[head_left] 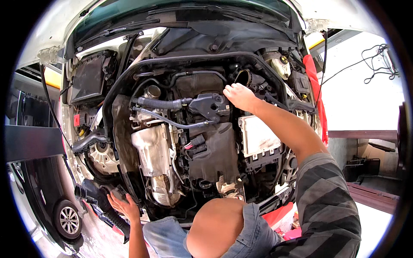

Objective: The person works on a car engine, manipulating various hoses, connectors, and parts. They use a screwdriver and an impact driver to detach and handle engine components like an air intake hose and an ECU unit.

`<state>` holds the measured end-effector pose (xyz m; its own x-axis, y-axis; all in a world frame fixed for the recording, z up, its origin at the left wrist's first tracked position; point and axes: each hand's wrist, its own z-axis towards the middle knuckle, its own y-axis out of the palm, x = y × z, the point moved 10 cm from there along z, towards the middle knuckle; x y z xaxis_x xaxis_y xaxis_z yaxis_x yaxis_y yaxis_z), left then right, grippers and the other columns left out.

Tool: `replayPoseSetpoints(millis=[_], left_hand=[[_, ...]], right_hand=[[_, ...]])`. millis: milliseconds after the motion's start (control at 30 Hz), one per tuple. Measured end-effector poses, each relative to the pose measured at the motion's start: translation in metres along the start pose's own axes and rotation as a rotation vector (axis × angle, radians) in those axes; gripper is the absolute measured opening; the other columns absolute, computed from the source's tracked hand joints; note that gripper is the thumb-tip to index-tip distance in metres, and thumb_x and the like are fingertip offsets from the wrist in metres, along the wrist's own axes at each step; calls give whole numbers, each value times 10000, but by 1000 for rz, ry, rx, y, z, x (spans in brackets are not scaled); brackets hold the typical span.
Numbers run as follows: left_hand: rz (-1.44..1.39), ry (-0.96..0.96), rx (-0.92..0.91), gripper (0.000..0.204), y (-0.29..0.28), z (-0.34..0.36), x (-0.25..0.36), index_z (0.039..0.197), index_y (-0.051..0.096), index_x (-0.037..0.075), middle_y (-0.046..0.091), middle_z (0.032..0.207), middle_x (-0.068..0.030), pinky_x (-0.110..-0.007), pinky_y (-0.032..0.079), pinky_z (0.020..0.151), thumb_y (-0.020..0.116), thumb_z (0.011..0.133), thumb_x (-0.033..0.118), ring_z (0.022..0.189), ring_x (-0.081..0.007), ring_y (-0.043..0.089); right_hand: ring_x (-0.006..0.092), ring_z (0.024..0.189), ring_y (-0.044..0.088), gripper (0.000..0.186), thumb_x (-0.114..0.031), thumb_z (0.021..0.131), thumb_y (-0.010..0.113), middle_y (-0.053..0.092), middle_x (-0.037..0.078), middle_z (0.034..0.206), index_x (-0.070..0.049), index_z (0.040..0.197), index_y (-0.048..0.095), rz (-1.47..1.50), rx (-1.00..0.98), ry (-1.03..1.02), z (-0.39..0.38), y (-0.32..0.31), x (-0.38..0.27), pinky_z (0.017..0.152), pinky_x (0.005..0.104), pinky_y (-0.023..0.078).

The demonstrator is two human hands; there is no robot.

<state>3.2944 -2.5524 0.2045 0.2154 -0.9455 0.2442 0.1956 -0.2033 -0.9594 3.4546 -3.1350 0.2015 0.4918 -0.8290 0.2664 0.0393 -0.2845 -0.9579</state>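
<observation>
My right hand (pixel 241 96) reaches over the engine, its fingers curled down beside a dark round opening (pixel 244 78). What those fingers grip, if anything, is hidden. Left of it sits a black plastic housing (pixel 210 105) joined to a corrugated hose (pixel 161 103). At the front left of the bay, my left hand (pixel 124 207) has its fingers stretched out and spread. It rests against or right beside a black air duct (pixel 102 202) with a ribbed section; whether they touch I cannot tell.
Around lie a silver heat shield (pixel 150 148), a black engine cover (pixel 214 150), a silver-topped control box (pixel 259 134) and a white reservoir (pixel 281 67). My knee (pixel 216 228) in denim is at the front edge. A dark car (pixel 41 193) stands left; a cable (pixel 378 64) lies right.
</observation>
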Motion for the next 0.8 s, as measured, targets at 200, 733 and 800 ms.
replayPoseSetpoints(millis=[200,733,800], left_hand=[[-85,32,-17,675,-13,-18,12,1469,287,3,258,1516,-232,-526,182,1142,607,912,210,1392,-410,253],[-380,161,-27,623,-50,-4,117,1443,323,-23,360,1444,-213,-457,256,1135,603,895,74,1347,-363,351],[-409,214,-36,608,-55,-4,130,1418,332,-62,336,1450,-236,-474,261,1131,606,889,61,1353,-392,341]], right_hand=[[263,991,591,259,-155,828,641,616,94,1045,-53,1058,582,218,-48,92,-34,11,55,852,360,486],[304,1031,592,467,-384,782,728,630,118,1108,-46,1088,627,487,68,126,83,-45,-63,885,426,456],[274,1012,588,415,-377,779,732,640,102,1071,-50,1024,655,415,-63,141,98,-34,-70,856,414,455]])
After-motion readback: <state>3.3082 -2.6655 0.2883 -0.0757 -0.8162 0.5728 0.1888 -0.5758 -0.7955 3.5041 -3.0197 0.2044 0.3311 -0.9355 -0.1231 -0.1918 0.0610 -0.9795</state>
